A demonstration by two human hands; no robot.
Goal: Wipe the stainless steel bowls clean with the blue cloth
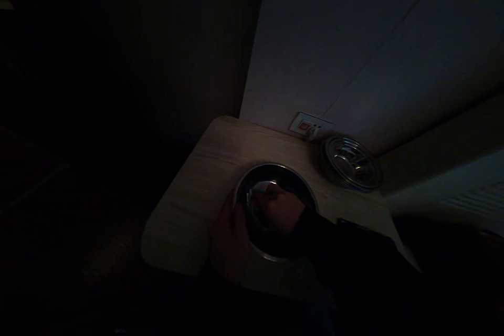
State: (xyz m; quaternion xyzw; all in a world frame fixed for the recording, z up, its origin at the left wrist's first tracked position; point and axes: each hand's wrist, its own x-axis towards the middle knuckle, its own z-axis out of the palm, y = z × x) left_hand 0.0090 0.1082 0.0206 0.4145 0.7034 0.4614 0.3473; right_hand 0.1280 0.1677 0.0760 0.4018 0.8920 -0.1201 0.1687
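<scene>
In the dim light, a round metal bowl (291, 176) with a pale rim rests on a light wooden table (185, 215). My left hand (230, 241) is closed on the bowl's left rim, its thumb on the near side. Inside the bowl, my right hand (281, 211) is bent closed, pressing a small pale piece, perhaps a cloth (260, 187), against the inner surface. Its fingertips are dark and partly hidden, and the pale piece's kind is hard to make out.
Behind the bowl to the right stands a stack of shiny metal plates (352, 161), the top one apparently divided. A wall socket (310, 125) with a switch and a plug sits low on the pale wall (334, 47). The table's rounded left edge borders darkness.
</scene>
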